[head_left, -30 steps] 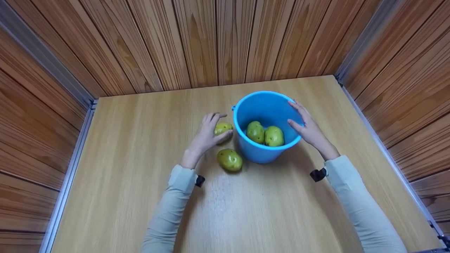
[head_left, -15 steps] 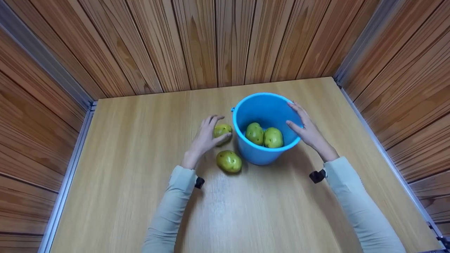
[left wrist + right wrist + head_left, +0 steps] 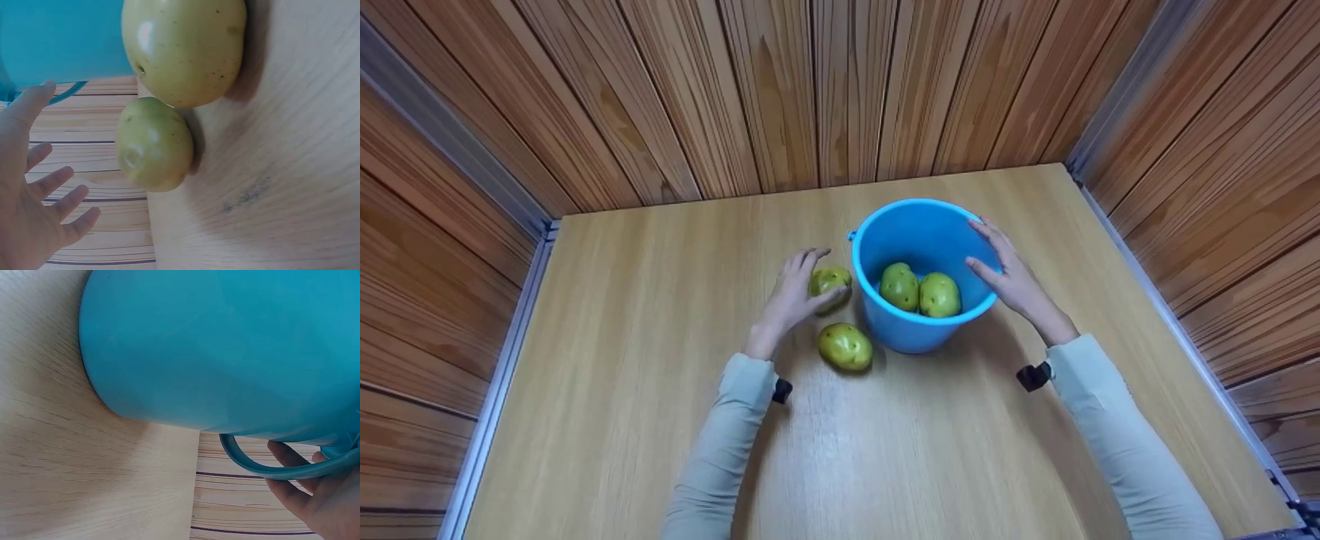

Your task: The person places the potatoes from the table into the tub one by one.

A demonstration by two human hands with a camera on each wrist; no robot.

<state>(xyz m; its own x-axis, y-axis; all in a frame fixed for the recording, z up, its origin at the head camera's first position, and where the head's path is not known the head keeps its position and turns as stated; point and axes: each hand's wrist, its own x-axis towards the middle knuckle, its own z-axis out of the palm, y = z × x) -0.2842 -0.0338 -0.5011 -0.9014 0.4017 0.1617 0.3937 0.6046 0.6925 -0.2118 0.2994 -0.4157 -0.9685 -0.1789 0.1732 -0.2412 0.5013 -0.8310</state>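
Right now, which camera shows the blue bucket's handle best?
The right wrist view: there the handle stands out from the blue bucket in a long arc, crossing in front of the right hand. The left wrist view shows only a short curve; the head view, just a small knob.

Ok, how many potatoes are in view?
4: two potatoes in the blue bucket, one potato on the table beside the left hand, another potato below that in the head view. More could be hidden inside.
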